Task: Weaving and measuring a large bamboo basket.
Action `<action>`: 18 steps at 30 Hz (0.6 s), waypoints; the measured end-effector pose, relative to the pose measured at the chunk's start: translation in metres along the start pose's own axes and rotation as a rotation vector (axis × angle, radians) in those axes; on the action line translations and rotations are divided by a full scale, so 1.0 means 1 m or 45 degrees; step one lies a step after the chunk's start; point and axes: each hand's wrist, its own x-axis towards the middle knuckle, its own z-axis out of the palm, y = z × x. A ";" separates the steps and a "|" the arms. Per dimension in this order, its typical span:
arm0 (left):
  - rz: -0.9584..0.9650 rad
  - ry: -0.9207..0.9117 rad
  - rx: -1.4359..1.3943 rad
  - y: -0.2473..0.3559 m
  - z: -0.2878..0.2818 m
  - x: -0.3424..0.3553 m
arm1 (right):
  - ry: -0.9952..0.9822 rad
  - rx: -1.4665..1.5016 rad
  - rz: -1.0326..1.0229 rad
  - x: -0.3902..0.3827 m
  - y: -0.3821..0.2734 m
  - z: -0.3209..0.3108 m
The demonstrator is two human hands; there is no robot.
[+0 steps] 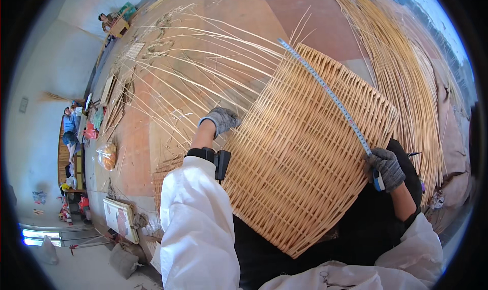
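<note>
A woven wicker panel lies across my lap, long loose strands fanning out from its upper left edge. A pale tape measure stretches diagonally over the weave, from the top edge down to the right edge. My left hand, in a grey glove, has curled fingers on the panel's left edge among the strands. My right hand, also gloved, is closed round the blue tape case at the panel's right edge. Part of what the left fingers grip is hidden.
Long cane bundles lie at the right. Loose sticks, a bag of round orange items and a pale board are at the left. Two other people are along the left wall.
</note>
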 end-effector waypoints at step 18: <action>-0.663 0.391 -0.100 0.061 0.000 0.001 | -0.145 -0.023 0.158 -0.004 -0.010 -0.009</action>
